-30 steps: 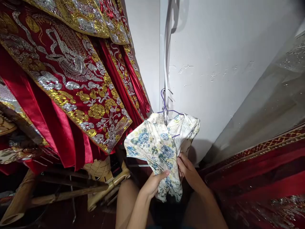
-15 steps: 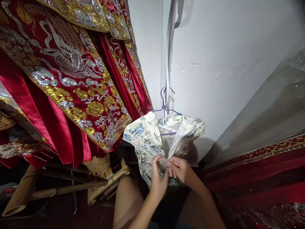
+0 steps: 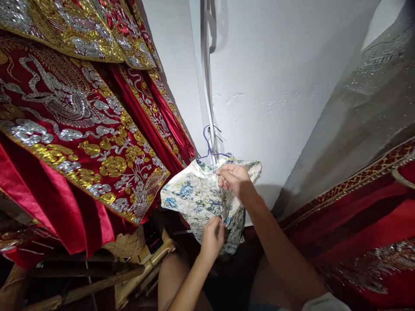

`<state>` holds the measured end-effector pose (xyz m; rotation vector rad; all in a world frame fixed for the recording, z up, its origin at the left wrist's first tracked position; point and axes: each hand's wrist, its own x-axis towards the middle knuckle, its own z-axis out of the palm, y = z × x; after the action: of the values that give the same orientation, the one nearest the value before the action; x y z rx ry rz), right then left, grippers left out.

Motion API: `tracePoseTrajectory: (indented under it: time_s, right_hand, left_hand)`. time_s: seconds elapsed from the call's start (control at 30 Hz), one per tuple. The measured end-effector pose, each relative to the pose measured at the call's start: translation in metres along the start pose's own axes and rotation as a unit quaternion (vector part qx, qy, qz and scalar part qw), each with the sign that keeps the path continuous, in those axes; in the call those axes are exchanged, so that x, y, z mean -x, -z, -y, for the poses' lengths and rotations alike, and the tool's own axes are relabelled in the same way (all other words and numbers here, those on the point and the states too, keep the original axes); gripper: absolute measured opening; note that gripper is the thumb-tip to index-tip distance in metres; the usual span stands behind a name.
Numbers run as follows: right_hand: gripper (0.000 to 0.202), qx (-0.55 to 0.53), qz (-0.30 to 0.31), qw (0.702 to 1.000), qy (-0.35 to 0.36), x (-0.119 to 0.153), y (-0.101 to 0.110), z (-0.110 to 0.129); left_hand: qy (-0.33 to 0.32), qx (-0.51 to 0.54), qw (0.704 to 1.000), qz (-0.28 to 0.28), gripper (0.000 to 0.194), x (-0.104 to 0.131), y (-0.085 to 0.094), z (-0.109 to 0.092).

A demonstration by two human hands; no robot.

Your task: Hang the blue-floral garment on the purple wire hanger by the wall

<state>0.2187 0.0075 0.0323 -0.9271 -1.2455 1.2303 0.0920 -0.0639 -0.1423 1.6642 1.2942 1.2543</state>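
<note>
A short-sleeved floral shirt, white with blue and green flowers, hangs on a thin purple hanger against the wall. Near the collar, my right hand pinches the front edge of the shirt. Lower down the same front opening, my left hand is closed on the cloth. Between the two hands the front edges lie together in a nearly straight line. Whether a zip or buttons run along it is too small to tell.
Red costumes with gold and silver sequins hang on the left. Below them is a bamboo chair with a dark phone-like object. More red cloth lies at the right, beside the white wall.
My right hand has moved up from the lower front to the collar, drawing the open neckline together. My left hand stays low on the front. The view has shifted a little.
</note>
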Motion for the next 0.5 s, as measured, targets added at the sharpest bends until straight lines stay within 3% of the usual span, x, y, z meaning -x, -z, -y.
tracePoseTrajectory:
  time_s: [0.07,0.13,0.2,0.23,0.33,0.4,0.47,0.5]
  right_hand:
    - [0.012,0.013,0.011,1.000,0.007,0.003,-0.004,-0.004]
    - [0.013,0.032,0.017,0.999,0.017,0.012,-0.006,-0.010]
    - [0.015,0.064,0.029,0.997,0.036,0.021,-0.007,-0.011]
    - [0.016,0.083,0.036,0.995,0.049,0.024,-0.008,-0.009]
    - [0.020,0.138,0.034,0.985,0.094,0.026,-0.009,-0.004]
    - [0.020,0.167,0.008,0.980,0.105,0.020,-0.010,-0.011]
    - [0.020,0.189,-0.016,0.978,0.090,0.014,-0.008,-0.030]
    - [0.021,0.192,-0.019,0.978,0.077,0.012,-0.007,-0.042]
  left_hand:
    - [-0.006,0.030,1.000,-0.008,0.014,-0.009,0.013,-0.014]
    - [-0.045,0.061,0.996,-0.051,0.032,-0.024,0.030,-0.038]
    - [-0.126,0.040,0.985,-0.113,0.049,-0.045,0.048,-0.069]
    - [-0.173,0.006,0.976,-0.134,0.047,-0.057,0.056,-0.084]
    - [-0.261,-0.118,0.954,-0.093,0.020,-0.087,0.074,-0.123]
    - [-0.298,-0.169,0.937,-0.072,0.016,-0.100,0.080,-0.138]
    - [-0.321,-0.190,0.922,-0.104,0.018,-0.106,0.088,-0.143]
    - [-0.319,-0.190,0.917,-0.146,0.017,-0.108,0.095,-0.142]
